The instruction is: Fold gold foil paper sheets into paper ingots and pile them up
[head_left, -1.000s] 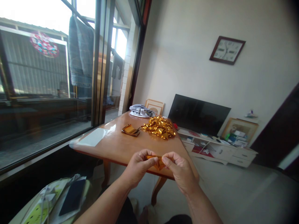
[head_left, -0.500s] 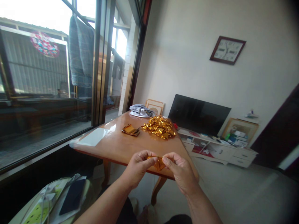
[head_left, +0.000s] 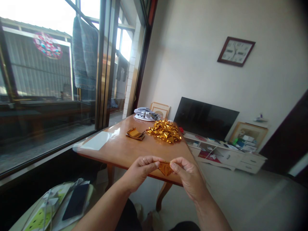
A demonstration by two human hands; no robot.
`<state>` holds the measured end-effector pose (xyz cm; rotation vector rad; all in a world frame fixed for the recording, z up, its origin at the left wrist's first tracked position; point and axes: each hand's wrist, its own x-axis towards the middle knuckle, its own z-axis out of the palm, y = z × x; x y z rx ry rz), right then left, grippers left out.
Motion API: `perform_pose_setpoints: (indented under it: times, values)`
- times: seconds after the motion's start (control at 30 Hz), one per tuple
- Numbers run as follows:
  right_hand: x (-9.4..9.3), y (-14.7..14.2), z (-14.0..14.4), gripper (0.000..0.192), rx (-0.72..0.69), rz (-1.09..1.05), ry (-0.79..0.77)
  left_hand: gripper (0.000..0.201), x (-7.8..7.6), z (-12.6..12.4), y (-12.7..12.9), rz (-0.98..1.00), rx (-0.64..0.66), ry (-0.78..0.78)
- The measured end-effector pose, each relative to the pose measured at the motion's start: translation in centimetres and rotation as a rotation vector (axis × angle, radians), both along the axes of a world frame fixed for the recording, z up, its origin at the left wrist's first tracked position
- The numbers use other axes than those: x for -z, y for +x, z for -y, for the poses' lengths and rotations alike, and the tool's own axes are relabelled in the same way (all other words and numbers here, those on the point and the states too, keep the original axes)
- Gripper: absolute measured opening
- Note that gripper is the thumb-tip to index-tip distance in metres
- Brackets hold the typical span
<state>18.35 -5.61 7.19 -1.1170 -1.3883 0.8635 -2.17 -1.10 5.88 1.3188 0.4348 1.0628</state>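
Note:
My left hand and my right hand both pinch a small folded piece of gold foil paper, held in the air just above the near edge of the wooden table. Fingertips of both hands meet at the paper. Farther back on the table lies a heap of folded gold foil pieces, and to its left a small stack of flat gold foil sheets.
A bundle of cloth lies at the table's far end. A white sheet rests near the window side. A dark phone lies on papers at lower left. A TV stands on a low white cabinet.
My hands have shifted slightly, and the gold piece now shows more as a flat triangle between my fingertips. The view has moved a little to the left.

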Motion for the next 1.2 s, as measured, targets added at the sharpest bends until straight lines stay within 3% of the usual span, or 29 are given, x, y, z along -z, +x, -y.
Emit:
perform_pose_setpoints:
  times: [0.4,0.47,0.63,0.97,1.2]
  values:
    - [-0.1,-0.3,-0.2,0.038,-0.034,-0.121,-0.055,0.035,1.1,-0.9,-0.7,0.127,0.224,-0.154]
    - [-0.2,-0.3,-0.2,0.039,-0.036,-0.111,-0.058,0.036,1.2,-1.0,-0.7,0.108,0.198,-0.133]
    - [-0.3,-0.2,-0.4,0.036,-0.042,-0.035,-0.048,0.035,0.6,-1.1,-0.3,-0.045,-0.003,-0.038]
    - [0.4,-0.2,-0.9,0.026,-0.068,0.084,0.011,0.026,0.9,-1.3,1.6,-0.175,-0.047,0.171]
    - [1.0,-0.2,-1.0,0.03,-0.115,-0.017,-0.043,0.032,1.3,-1.0,2.2,-0.255,-0.114,0.21]
